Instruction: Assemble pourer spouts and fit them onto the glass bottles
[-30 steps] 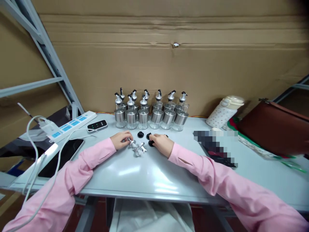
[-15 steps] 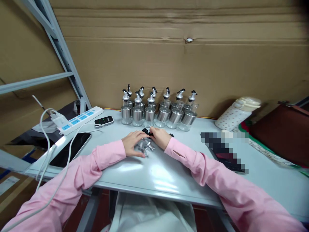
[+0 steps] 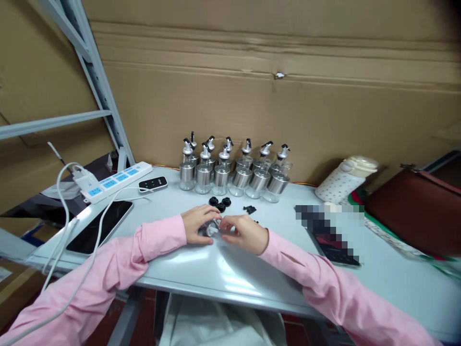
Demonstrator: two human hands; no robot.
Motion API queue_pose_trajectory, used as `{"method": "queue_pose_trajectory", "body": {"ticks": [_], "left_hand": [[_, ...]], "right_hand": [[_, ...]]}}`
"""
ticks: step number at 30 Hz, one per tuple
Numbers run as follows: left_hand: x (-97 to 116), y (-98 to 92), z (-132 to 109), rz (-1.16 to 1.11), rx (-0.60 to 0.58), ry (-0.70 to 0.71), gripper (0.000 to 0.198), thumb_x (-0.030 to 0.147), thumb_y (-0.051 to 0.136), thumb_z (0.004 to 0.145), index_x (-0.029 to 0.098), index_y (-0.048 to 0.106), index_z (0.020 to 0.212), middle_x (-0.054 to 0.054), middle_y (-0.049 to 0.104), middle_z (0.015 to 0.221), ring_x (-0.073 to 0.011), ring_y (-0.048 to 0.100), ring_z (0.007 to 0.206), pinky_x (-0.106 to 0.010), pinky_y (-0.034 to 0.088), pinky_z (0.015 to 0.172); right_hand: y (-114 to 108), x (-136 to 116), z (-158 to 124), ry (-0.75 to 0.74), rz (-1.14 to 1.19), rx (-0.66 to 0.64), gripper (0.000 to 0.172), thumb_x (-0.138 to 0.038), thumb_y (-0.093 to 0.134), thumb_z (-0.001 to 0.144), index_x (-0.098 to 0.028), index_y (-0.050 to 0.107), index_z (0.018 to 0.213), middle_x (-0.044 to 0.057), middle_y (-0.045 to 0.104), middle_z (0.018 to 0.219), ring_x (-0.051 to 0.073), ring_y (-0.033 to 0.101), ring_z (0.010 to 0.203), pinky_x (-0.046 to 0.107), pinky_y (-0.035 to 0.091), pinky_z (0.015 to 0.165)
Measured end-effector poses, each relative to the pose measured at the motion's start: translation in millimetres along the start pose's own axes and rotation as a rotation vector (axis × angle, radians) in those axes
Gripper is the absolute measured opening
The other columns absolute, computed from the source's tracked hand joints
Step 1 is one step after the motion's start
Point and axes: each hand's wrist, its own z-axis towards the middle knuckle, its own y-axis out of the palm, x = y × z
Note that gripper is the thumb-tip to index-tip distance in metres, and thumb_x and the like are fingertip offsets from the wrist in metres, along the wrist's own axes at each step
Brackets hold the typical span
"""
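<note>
On the table, my left hand (image 3: pixel 199 225) curves around a small cluster of silver pourer spouts (image 3: pixel 212 230), thumb and fingers apart. From the other side my right hand (image 3: pixel 247 234) reaches to the same cluster, its fingers bent and the thumb apart from them. I see nothing gripped in either hand. Just beyond the fingers lie several round black stoppers (image 3: pixel 220 206). To their right are small black flip levers (image 3: pixel 249 209). My right hand partly hides another dark piece behind it.
Rows of glass and steel oil bottles (image 3: pixel 222 177) stand at the back, several topped with pourers. A power strip (image 3: pixel 118 181), a small black device (image 3: pixel 153 184) and a phone (image 3: pixel 101 228) lie left. A spotted flask (image 3: pixel 345 180) and brown bag (image 3: pixel 414 211) are right.
My right hand has drawn back from the black stoppers toward me, to the silver spouts, and its fingers have spread. The stoppers and levers now show. My left hand stays by the spouts.
</note>
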Motion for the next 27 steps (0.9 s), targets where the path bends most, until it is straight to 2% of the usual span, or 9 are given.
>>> {"method": "queue_pose_trajectory", "body": {"ticks": [3, 6, 8, 9, 12, 13, 17, 22, 27], "left_hand": [[2, 3.1, 0, 0.013, -0.012, -0.027, 0.050, 0.046, 0.058, 0.072, 0.017, 0.050, 0.112, -0.013, 0.053, 0.116, -0.0252, 0.050, 0.105, -0.039, 0.041, 0.087], [1, 4.7, 1, 0.045, -0.037, -0.037, 0.041, 0.041, 0.053, 0.077, 0.016, 0.051, 0.110, -0.011, 0.057, 0.107, -0.0231, 0.052, 0.098, -0.036, 0.042, 0.084], [0, 5.1, 1, 0.063, -0.040, -0.026, 0.041, 0.041, 0.052, 0.077, 0.017, 0.051, 0.110, -0.011, 0.058, 0.106, -0.0227, 0.052, 0.097, -0.035, 0.041, 0.083], [0, 5.2, 1, 0.064, -0.035, -0.019, 0.041, 0.042, 0.052, 0.077, 0.018, 0.051, 0.110, -0.010, 0.057, 0.107, -0.0226, 0.052, 0.097, -0.034, 0.041, 0.083], [0, 5.2, 1, 0.048, -0.018, 0.001, 0.041, 0.048, 0.051, 0.077, 0.019, 0.054, 0.106, -0.010, 0.056, 0.107, -0.0221, 0.052, 0.096, -0.034, 0.040, 0.082], [1, 5.1, 1, 0.040, -0.014, 0.006, 0.040, 0.049, 0.050, 0.077, 0.019, 0.054, 0.104, -0.010, 0.056, 0.108, -0.0220, 0.052, 0.096, -0.035, 0.040, 0.082], [4, 4.3, 1, 0.016, -0.007, -0.001, 0.038, 0.051, 0.048, 0.077, 0.020, 0.058, 0.097, -0.011, 0.054, 0.112, -0.0230, 0.051, 0.098, -0.036, 0.039, 0.085], [5, 5.1, 0, 0.011, 0.017, -0.002, 0.039, 0.050, 0.049, 0.076, 0.019, 0.058, 0.097, -0.013, 0.052, 0.116, -0.0255, 0.048, 0.103, -0.038, 0.037, 0.087], [4, 7.3, 1, -0.023, 0.034, 0.000, 0.040, 0.050, 0.049, 0.077, 0.019, 0.056, 0.101, -0.012, 0.056, 0.110, -0.0253, 0.047, 0.106, -0.038, 0.035, 0.090]], "right_hand": [[-2, -4, -1, -0.027, 0.045, -0.037, 0.017, -0.014, 0.060, 0.070, -0.013, 0.061, 0.086, 0.007, 0.068, 0.085, 0.014, 0.063, 0.075, 0.022, 0.047, 0.063], [-10, -6, -3, -0.032, 0.050, 0.016, 0.010, -0.015, 0.055, 0.075, -0.014, 0.061, 0.083, 0.002, 0.066, 0.069, 0.011, 0.061, 0.059, 0.022, 0.046, 0.060], [-18, -4, 0, -0.036, 0.065, 0.191, 0.015, -0.015, 0.046, 0.082, -0.015, 0.060, 0.088, -0.001, 0.062, 0.058, 0.010, 0.057, 0.051, 0.024, 0.046, 0.061], [-22, -2, 3, -0.059, 0.082, 0.319, 0.019, -0.015, 0.042, 0.083, -0.015, 0.058, 0.094, 0.000, 0.062, 0.061, 0.011, 0.058, 0.054, 0.025, 0.047, 0.064], [-36, 8, 27, -0.156, 0.157, 0.683, 0.032, -0.016, 0.046, 0.080, -0.015, 0.048, 0.112, 0.011, 0.060, 0.102, 0.016, 0.059, 0.089, 0.030, 0.048, 0.077], [-41, 13, 39, -0.154, 0.188, 0.753, 0.036, -0.018, 0.049, 0.078, -0.014, 0.046, 0.114, 0.014, 0.055, 0.113, 0.018, 0.056, 0.098, 0.031, 0.048, 0.080], [-51, 30, 98, -0.035, 0.281, 0.934, 0.041, -0.021, 0.056, 0.073, -0.012, 0.046, 0.112, 0.017, 0.051, 0.119, 0.022, 0.051, 0.109, 0.034, 0.046, 0.086], [-49, 42, 146, 0.098, 0.394, 0.970, 0.042, -0.023, 0.059, 0.072, -0.011, 0.048, 0.111, 0.016, 0.059, 0.110, 0.022, 0.058, 0.100, 0.036, 0.044, 0.088], [-49, 46, 152, 0.157, 0.319, 0.960, 0.030, -0.028, 0.058, 0.074, -0.013, 0.055, 0.099, 0.012, 0.066, 0.092, 0.022, 0.061, 0.086, 0.038, 0.044, 0.083]]}}
